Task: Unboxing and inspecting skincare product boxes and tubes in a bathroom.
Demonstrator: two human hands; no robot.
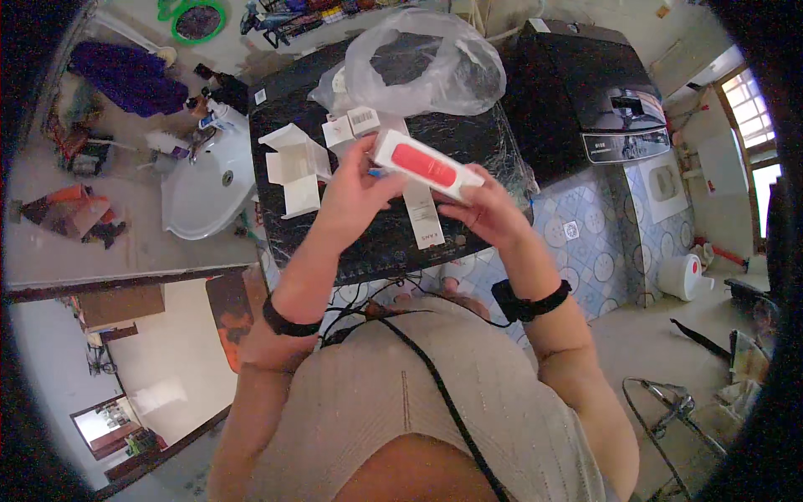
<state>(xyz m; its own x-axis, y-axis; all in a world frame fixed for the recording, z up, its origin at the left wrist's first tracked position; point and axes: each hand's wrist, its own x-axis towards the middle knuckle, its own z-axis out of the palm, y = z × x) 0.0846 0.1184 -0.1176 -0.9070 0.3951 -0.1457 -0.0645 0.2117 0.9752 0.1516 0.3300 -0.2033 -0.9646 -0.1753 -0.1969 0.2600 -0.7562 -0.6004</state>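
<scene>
Between my two hands is a slim white carton with a red panel (424, 164), held tilted above a dark marbled top. My left hand (361, 188) grips its left end, and my right hand (492, 207) grips its right end. Below the carton lies a long white box (423, 216) bearing print, partly covered by it. Two small white boxes (349, 128) sit just beyond my left hand, one showing a barcode. An opened white carton (295, 169) with its flaps spread stands to the left. A crumpled clear plastic bag (433, 94) lies at the far side.
A white washbasin (210, 194) with a tap and bottles adjoins the top on the left. To the right stands a black appliance (583, 81). A squat toilet (666, 185), a white bucket (680, 277) and a shower mixer (674, 405) are farther right. Cables hang from my wrist bands.
</scene>
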